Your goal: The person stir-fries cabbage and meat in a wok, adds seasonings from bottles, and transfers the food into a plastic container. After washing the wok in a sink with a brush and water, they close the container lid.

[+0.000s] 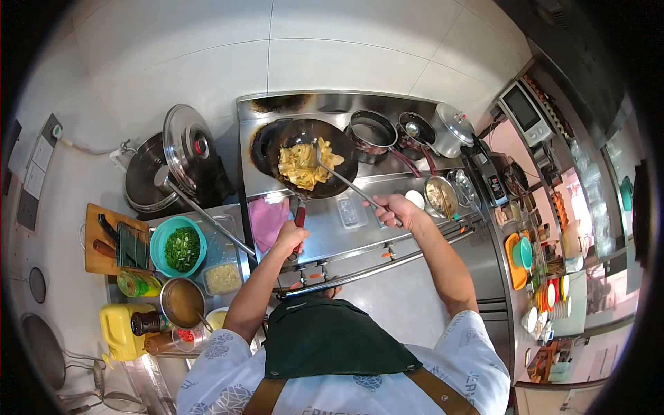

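Observation:
A dark wok (337,142) sits on the steel stove, with yellowish sliced food (299,166) in it. My left hand (290,238) is closed around the wok's red handle (300,214). With my right hand (398,211) I grip the long metal handle of a ladle (346,182). Its bowl end rests among the food, partly hidden by it. Below the wok, left of the handle, lies a pink cloth (268,223). Between my hands a clear plastic container (351,210) stands on the steel top.
Right of the wok are two dark saucepans (373,130), a pressure cooker (453,128) and a bowl (440,197) with chopsticks. To the left are a large pot (144,181), a turquoise bowl of chopped greens (178,249), a pot of brown liquid (182,302) and a yellow jug (124,332). A rail (373,266) edges the stove's front.

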{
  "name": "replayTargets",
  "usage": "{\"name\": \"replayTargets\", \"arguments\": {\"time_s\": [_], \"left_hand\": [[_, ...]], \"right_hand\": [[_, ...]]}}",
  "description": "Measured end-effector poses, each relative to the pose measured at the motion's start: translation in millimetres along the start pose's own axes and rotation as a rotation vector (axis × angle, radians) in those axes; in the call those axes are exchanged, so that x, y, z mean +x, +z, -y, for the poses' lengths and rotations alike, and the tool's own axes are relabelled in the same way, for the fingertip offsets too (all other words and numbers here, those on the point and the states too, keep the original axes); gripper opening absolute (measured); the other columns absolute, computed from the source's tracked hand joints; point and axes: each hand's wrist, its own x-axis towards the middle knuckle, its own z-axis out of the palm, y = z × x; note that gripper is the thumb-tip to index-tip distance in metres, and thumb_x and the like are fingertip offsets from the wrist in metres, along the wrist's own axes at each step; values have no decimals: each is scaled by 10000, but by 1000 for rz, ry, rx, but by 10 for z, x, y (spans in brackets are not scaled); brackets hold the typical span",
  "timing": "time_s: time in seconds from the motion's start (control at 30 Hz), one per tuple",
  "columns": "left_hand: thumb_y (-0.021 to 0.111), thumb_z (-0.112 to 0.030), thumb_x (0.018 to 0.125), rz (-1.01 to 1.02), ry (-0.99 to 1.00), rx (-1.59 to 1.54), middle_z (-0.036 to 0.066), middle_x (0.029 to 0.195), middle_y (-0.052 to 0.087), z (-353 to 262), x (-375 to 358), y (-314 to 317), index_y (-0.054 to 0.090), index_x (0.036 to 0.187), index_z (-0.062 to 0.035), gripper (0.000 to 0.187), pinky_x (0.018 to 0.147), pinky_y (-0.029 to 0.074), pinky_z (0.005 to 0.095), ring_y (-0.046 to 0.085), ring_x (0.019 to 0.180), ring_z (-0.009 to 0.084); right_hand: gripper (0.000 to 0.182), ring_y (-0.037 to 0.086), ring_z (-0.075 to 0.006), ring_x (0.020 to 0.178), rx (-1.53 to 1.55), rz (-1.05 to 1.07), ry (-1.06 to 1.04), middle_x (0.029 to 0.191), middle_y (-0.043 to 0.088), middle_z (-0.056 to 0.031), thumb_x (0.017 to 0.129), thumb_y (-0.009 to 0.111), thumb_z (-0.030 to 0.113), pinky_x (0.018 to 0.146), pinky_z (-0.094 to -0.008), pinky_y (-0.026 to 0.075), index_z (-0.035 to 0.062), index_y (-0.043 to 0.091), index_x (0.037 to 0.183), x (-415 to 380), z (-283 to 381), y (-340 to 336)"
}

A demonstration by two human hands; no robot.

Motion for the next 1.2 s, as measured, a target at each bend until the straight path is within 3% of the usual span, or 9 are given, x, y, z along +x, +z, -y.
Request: {"name": "replayTargets", "arguments": {"time_s": [0.17, 0.37, 0.57, 0.7, 0.83, 0.9, 0.97, 1.13, 1.2], "left_hand": [[678, -161, 792, -55, 42, 105, 62, 568, 540, 14, -43, 47, 525, 718, -65, 195, 333, 367, 389, 522, 397, 190], [685, -103, 775, -64, 30, 5, 67, 583, 539, 104, 52, 82, 521, 737, -48, 177, 327, 373, 364, 520, 406, 180], [681, -57, 769, -114, 45, -68, 39, 606, 514, 177, 106, 348, 496, 814, -56, 191, 337, 409, 353, 501, 415, 159], [675, -56, 766, -113, 25, -89, 36, 606, 509, 230, 153, 487, 482, 857, -67, 214, 356, 419, 348, 484, 425, 151], [668, -59, 771, -63, 41, -72, 53, 586, 523, 192, 93, 358, 496, 846, -51, 188, 348, 415, 351, 504, 414, 166], [649, -54, 775, -71, 64, -5, 68, 579, 533, 179, 134, 276, 513, 864, -27, 165, 342, 423, 359, 532, 410, 185], [661, -61, 771, -35, 26, -20, 71, 575, 532, 146, 113, 203, 515, 836, -24, 164, 347, 431, 358, 528, 405, 184], [677, -65, 763, -1, 69, -24, 71, 569, 532, 144, 173, 177, 520, 790, -17, 167, 341, 436, 353, 520, 390, 179], [684, -71, 764, -13, 62, -19, 70, 570, 536, 176, 211, 145, 522, 751, -16, 172, 336, 430, 353, 517, 388, 179]], "right_hand": [[317, 321, -33, 424, -82, 86, 32, 680, 451, 36, 1069, 393, 257, 339, -207, 266, 59, 567, 1246, -166, 229, -71], [342, 486, -121, 408, -1048, -381, -291, 646, 588, -59, 973, 581, 259, 337, -294, 373, -18, 657, 1161, -495, 432, 113], [394, 718, -324, 712, -2133, -361, -395, 844, 719, -215, 811, 644, 155, 586, -431, 551, 4, 682, 1173, -727, 1217, 246], [240, 712, -382, 861, -1973, -580, -60, 908, 717, -229, 729, 636, 115, 730, -464, 563, 3, 737, 916, -731, 1423, 681], [254, 705, -399, 890, -1853, -647, -470, 927, 708, -247, 807, 624, 215, 755, -485, 561, -10, 730, 859, 32, 1030, -251], [350, 690, -401, 943, -1592, -763, -405, 1018, 694, -256, 890, 585, 325, 817, -510, 548, 57, 724, 1069, 640, 532, -708], [351, 679, -389, 989, -1418, -687, -581, 1079, 695, -216, 913, 579, 340, 856, -498, 539, 184, 700, 1203, 1085, 43, -965], [343, 682, -382, 987, -1103, -845, -567, 1024, 711, -199, 923, 615, 370, 878, -446, 538, 268, 688, 1242, 1042, -383, -451], [343, 656, -353, 1074, -1056, -829, -490, 1143, 691, -166, 935, 595, 382, 949, -440, 504, 280, 680, 1251, 987, -422, -472]]}}
